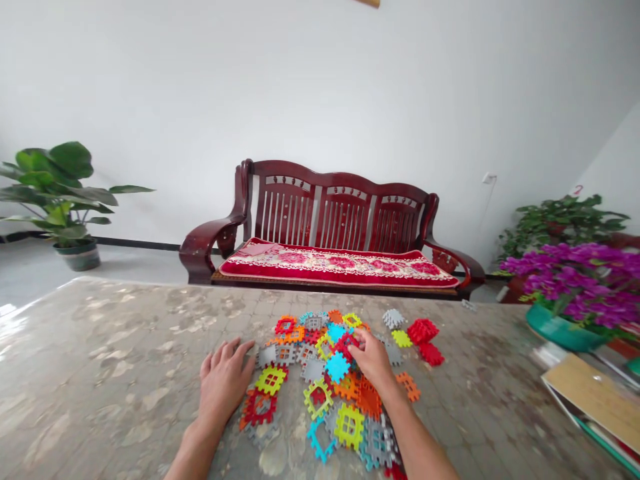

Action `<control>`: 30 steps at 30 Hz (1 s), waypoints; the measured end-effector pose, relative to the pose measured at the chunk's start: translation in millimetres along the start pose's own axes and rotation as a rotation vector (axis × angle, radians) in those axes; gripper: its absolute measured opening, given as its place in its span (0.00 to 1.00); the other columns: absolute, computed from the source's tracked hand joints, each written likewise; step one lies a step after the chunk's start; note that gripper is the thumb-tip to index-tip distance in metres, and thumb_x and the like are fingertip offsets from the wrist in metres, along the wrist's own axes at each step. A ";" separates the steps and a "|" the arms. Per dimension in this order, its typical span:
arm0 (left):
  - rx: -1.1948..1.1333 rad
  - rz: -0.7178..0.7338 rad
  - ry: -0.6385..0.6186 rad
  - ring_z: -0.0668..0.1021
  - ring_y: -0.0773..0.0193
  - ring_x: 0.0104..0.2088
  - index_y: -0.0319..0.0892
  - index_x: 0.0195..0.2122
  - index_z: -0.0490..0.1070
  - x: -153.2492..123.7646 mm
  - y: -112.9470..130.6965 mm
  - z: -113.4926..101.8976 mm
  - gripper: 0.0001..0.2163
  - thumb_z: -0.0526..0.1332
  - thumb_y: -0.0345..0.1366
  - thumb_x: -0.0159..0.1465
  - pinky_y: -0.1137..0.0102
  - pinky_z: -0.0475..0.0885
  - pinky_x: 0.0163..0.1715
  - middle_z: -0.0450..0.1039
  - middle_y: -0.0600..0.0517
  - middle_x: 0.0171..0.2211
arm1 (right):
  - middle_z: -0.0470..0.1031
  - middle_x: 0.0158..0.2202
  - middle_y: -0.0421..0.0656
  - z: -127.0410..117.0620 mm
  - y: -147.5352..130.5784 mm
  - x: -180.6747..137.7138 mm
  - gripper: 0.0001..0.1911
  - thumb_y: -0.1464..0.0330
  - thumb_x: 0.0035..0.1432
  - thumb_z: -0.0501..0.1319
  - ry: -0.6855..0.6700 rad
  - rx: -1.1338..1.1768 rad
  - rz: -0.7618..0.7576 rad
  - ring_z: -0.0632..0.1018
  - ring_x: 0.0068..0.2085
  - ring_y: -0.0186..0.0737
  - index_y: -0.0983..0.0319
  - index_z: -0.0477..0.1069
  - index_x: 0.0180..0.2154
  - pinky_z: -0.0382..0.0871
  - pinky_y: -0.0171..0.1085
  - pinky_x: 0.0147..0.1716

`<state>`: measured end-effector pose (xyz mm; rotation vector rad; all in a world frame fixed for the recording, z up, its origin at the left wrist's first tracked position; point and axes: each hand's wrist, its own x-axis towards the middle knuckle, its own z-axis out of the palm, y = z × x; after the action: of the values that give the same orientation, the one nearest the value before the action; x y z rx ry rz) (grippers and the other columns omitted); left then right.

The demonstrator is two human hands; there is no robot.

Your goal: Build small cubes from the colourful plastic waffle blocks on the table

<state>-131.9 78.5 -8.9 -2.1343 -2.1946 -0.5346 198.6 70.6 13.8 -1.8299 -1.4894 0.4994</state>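
Note:
Toothed plastic puzzle tiles in several colours lie in a loose heap at the middle of the table. My left hand (226, 375) rests on the tabletop at the heap's left side, fingers spread and holding nothing, near a lime-green window tile (271, 379) and a grey tile (267, 355). Over the heap, my right hand (371, 357) has its thumb and fingers closed at the edge of a red tile (344, 345), partly hidden by the fingers. Beside it are a light-blue tile (337, 367) and another blue tile (336, 332). Orange tiles (369, 398) lie under my right wrist.
Right of the heap sit a red tile stack (423, 331), a grey stack (393, 319) and a lime tile (401, 339). Purple flowers in a teal pot (565, 328) and a brown folder (595, 393) occupy the table's right side. A wooden bench (340, 180) stands beyond.

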 end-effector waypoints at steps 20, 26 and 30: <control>0.002 0.002 -0.007 0.66 0.54 0.60 0.51 0.54 0.72 0.7 -0.5 -0.3 0.18 0.51 0.42 0.66 0.57 0.55 0.59 0.68 0.48 0.58 | 0.77 0.49 0.43 -6.3 -13.4 -24.0 0.23 0.72 0.52 0.55 -0.054 -0.046 -0.041 0.78 0.34 0.36 0.59 0.72 0.51 0.71 0.37 0.43; 0.006 -0.001 -0.015 0.65 0.54 0.60 0.52 0.54 0.71 0.6 -0.7 -0.7 0.18 0.51 0.42 0.66 0.57 0.55 0.59 0.68 0.49 0.58 | 0.72 0.55 0.44 -10.3 -33.1 -36.1 0.32 0.73 0.46 0.58 -0.121 -0.229 -0.168 0.73 0.53 0.43 0.58 0.68 0.56 0.64 0.39 0.54; 0.007 -0.004 -0.024 0.65 0.55 0.60 0.52 0.54 0.71 1.2 -1.6 0.1 0.18 0.51 0.42 0.66 0.57 0.55 0.59 0.68 0.49 0.58 | 0.72 0.54 0.45 -6.2 -42.8 -41.6 0.32 0.74 0.46 0.58 -0.126 -0.354 -0.193 0.71 0.55 0.46 0.57 0.68 0.56 0.62 0.40 0.55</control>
<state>-133.5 79.7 -9.0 -2.1446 -2.2103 -0.5025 162.9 32.5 43.5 -1.9168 -1.9171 0.2732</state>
